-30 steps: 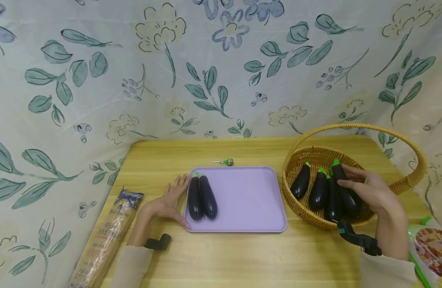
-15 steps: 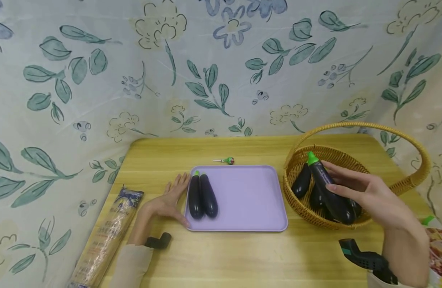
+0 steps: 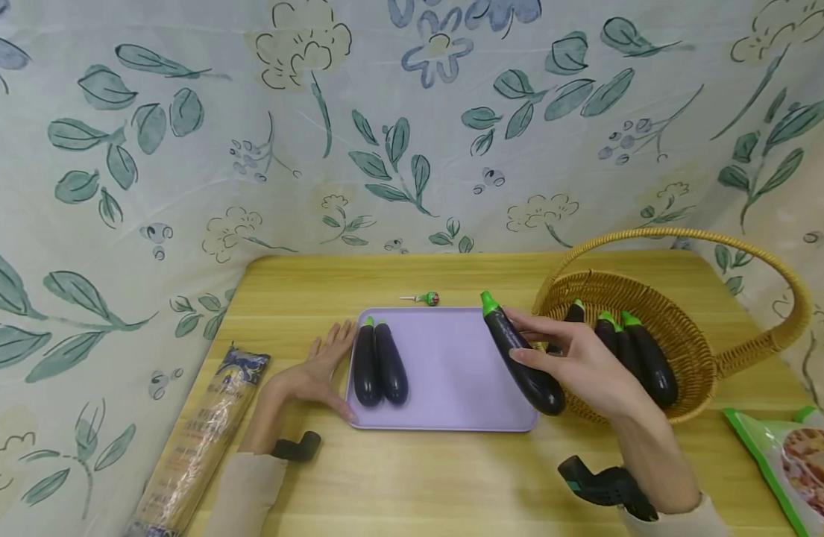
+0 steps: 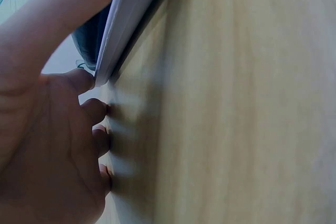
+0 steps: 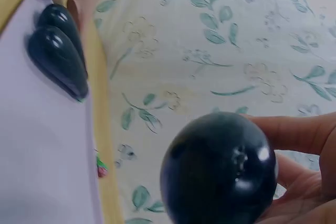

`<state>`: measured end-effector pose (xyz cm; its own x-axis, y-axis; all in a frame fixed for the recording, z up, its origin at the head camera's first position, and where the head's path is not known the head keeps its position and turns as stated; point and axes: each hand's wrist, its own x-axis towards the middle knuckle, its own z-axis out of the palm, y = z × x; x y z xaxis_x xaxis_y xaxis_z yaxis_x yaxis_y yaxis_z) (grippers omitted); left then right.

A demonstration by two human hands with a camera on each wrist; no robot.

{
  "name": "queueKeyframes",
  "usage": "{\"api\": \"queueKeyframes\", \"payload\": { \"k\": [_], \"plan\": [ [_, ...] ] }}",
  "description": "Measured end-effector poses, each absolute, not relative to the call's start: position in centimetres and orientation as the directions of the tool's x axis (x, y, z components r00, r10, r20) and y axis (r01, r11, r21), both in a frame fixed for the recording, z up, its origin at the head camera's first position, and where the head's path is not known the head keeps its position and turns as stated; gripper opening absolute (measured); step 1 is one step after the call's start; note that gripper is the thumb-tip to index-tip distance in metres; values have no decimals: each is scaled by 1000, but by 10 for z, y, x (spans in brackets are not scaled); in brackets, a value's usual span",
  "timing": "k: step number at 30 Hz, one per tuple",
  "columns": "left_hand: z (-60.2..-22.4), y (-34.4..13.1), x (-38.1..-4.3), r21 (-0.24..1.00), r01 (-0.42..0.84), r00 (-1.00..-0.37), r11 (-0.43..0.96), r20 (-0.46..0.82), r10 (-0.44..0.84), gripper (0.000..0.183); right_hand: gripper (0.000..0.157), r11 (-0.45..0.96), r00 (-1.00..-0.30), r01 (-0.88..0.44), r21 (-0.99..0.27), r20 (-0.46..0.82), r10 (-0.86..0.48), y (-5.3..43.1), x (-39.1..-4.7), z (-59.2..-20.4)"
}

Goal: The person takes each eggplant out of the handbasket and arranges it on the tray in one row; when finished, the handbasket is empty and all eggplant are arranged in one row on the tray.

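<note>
My right hand (image 3: 586, 365) grips a dark purple eggplant (image 3: 519, 354) with a green stem, raised over the right edge of the lilac tray (image 3: 445, 373). In the right wrist view, the rounded end of this eggplant (image 5: 218, 171) faces the camera, with thumb and fingers around it. Two more eggplants (image 3: 390, 365) lie side by side at the tray's left end. My left hand (image 3: 309, 384) is spread at the tray's left edge, its thumb and index finger touching the rim. The left wrist view shows its fingertips (image 4: 100, 142) down on the wooden table.
A wicker basket (image 3: 703, 358) with a tall handle stands at the right, holding several eggplants (image 3: 649, 362). A lollipop (image 3: 428, 298) lies behind the tray. A long packet of noodles (image 3: 200, 440) lies at the left, and a green-and-white bag (image 3: 794, 462) at the right.
My right hand has lifted one eggplant from the basket and carried it left to the tray's right edge. The left hand has stayed at the tray's left side.
</note>
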<state>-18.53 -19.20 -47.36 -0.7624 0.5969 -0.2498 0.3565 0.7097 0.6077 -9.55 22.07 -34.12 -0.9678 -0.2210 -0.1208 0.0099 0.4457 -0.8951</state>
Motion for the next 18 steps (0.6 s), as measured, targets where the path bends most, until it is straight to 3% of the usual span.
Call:
{"api": "queueKeyframes", "payload": {
  "k": [8,18],
  "plan": [
    [-475,-193,-186,608,373,-756,701,-239,609,160,56,436,-959,12,-900,-133,-249,170,-125,-374],
    [-474,-193,-186,608,367,-763,704,-235,602,159,51,337,-959,137,-932,-209,-190,108,-161,-421]
  ]
}}
